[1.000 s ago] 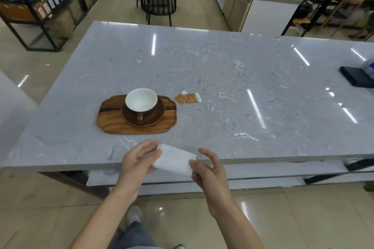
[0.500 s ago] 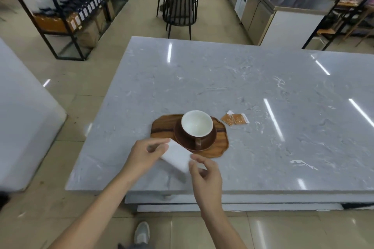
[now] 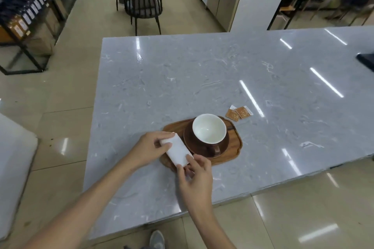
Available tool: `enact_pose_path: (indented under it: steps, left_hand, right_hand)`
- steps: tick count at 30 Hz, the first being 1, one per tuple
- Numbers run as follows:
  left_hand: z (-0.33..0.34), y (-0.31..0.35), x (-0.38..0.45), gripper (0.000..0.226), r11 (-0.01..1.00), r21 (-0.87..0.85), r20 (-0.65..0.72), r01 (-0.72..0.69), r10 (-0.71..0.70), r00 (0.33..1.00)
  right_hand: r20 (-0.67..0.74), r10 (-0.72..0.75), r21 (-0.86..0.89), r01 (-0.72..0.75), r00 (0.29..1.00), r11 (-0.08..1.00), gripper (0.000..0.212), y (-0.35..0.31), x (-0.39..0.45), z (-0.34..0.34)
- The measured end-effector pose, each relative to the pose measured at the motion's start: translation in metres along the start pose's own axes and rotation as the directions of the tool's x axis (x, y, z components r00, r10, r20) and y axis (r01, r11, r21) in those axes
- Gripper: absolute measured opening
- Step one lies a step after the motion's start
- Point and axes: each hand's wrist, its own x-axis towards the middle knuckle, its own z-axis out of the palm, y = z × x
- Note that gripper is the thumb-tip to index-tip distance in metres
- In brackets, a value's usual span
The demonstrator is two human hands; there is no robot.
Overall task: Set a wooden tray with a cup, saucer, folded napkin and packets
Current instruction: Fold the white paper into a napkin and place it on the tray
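A: What are the hands doing?

B: The left hand (image 3: 148, 150) pinches the far end of the folded white napkin (image 3: 178, 152). The right hand (image 3: 195, 176) pinches the near end with its fingertips. So both hands are gripping the napkin, one at each end.

A: Where is the napkin?

B: It is over the left part of the wooden tray (image 3: 235, 148), just beside the saucer. I cannot tell if it is lying flat on the wood or is a tiny bit above it.

A: What is next to it?

B: The brown saucer (image 3: 189, 139) sits on the tray. The cup (image 3: 209, 129) stands upright on the saucer. The cup is white inside and looks empty. Its handle points toward the person.

A: And farther out?

B: Two small orange packets (image 3: 238, 113) lie on the grey table (image 3: 182, 79), near the far right corner of the tray. They are not on the tray.

A: So how much is done?

B: I think a good bit. The cup and saucer are in place. The napkin is almost in place, but the hands have not let go.

A: What is left?

B: Let go of the napkin. Then the packets need to go on the tray.
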Motion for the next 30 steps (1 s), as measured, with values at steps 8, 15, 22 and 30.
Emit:
enact_pose_path:
  steps: [8,15,22,30]
  left_hand:
    - [-0.004,-0.017,0.026,0.039,0.864,0.423,0.156,-0.273,0.227,0.961]
    - [-0.005,-0.025,0.026,0.049,0.816,0.481,0.216,-0.321,0.244,0.945]
    - [0.001,-0.026,0.032,0.046,0.829,0.453,0.195,-0.328,0.267,0.944]
    - [0.001,-0.023,0.029,0.044,0.922,0.276,0.068,-0.27,0.261,0.963]
  right_hand:
    - [-0.052,-0.117,-0.346,0.092,0.992,0.934,0.035,0.0,0.0,0.014]
    - [-0.058,-0.182,-0.402,0.144,0.982,0.904,0.033,0.005,0.0,0.02]
    - [-0.071,-0.146,-0.389,0.108,0.987,0.915,0.029,0.001,0.005,0.021]
    - [-0.081,-0.16,-0.216,0.139,0.984,0.966,0.02,-0.011,0.003,-0.008]
